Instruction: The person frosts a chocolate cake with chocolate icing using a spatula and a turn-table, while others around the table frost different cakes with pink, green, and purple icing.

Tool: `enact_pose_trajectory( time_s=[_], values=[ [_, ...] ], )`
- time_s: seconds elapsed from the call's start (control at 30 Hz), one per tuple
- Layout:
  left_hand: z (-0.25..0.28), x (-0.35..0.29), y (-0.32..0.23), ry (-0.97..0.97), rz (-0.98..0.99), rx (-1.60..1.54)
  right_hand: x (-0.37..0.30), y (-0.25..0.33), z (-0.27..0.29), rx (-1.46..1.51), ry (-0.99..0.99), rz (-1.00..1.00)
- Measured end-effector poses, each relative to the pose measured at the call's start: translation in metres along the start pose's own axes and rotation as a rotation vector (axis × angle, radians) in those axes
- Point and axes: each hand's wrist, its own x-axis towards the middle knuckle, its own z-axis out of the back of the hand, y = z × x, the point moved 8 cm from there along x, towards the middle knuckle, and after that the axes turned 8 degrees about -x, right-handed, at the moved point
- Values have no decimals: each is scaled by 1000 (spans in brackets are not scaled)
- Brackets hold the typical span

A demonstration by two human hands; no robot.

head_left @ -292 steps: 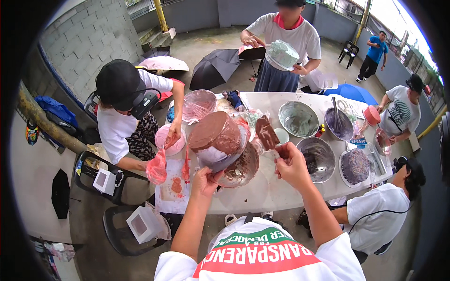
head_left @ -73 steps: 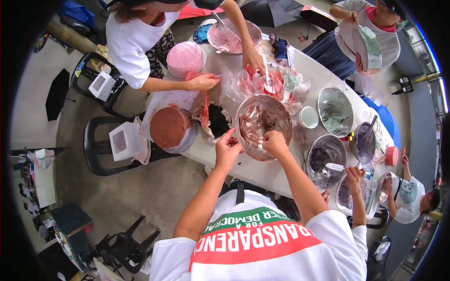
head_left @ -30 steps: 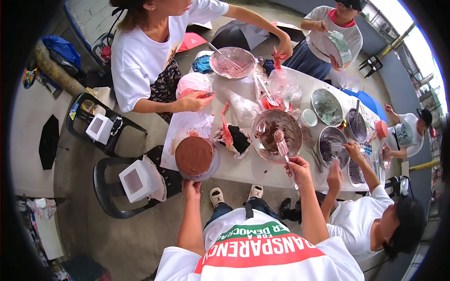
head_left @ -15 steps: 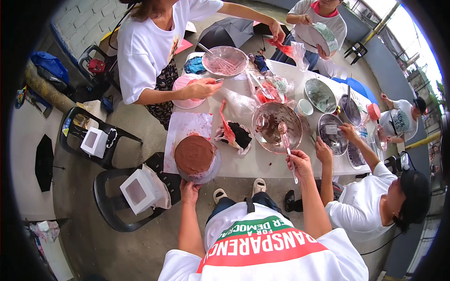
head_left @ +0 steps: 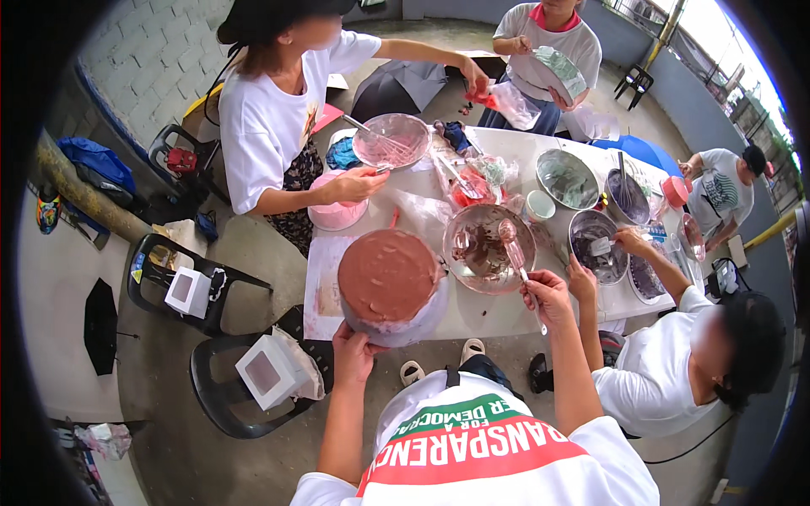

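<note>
My left hand [head_left: 355,350] grips the near edge of a pale round cake base [head_left: 403,331]. On it sits a round cake [head_left: 390,274] with brown frosting on top. My right hand [head_left: 548,298] is closed round the white handle of a spatula [head_left: 515,249], whose head is smeared with brown frosting. The spatula's head is over a metal mixing bowl [head_left: 472,274] with brown frosting streaked inside. Cake and bowl are close side by side. The cake hides most of a red-tipped piping bag behind it.
Across the white table [head_left: 506,323], a person holds a piping bag [head_left: 515,103] near a pink cake [head_left: 337,215] and a whisk bowl [head_left: 391,139]. At right, another person works in a metal bowl [head_left: 599,244]. Chairs with white boxes [head_left: 268,371] stand at left.
My left hand has raised the cake and brought it right, closer to the bowl, covering the piping bag behind. The spatula stays over the bowl. The whole view has shifted slightly.
</note>
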Motion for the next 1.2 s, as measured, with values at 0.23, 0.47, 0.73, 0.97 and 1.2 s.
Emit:
enact_pose_trajectory(
  time_s=[0.23,0.47,0.73,0.97,1.2],
  values=[
    [-108,52,43,128,21,85,14,53,40,-64,-5,31],
    [-183,69,75,251,-41,20,40,83,78,-82,-13,72],
    [-210,88,85,311,-28,-101,44,100,96,-69,12,72],
    [-230,133,65,243,115,-3,28,138,95,-132,-101,158],
    [-248,152,42,265,341,153,4,213,33,-349,-26,351]
  ],
)
